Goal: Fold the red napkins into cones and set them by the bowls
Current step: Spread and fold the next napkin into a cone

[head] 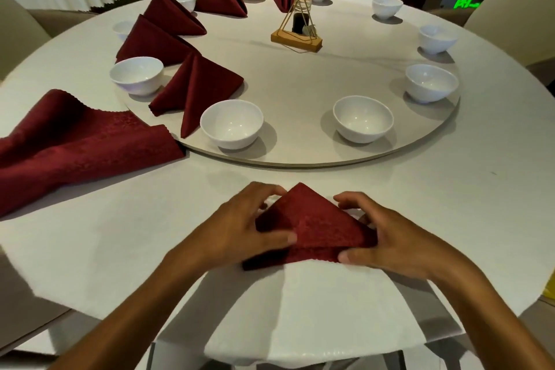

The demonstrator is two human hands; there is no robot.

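Bare forearms, left hand (240, 228) and right hand (390, 240) unsleeved, no jewellery.

Open cloth is found along the near edge of the table (450, 219), right of the right hand (387, 237). The near-left edge is blocked by a heap of unfolded napkins (75, 147). On the turntable (300, 84), the left rim is crowded by folded cones (195, 90) standing between bowls (231, 123). A wide gap is left between the two nearest bowls at the turntable's near rim. The middle is obstructed by a bottle stand (297, 27).
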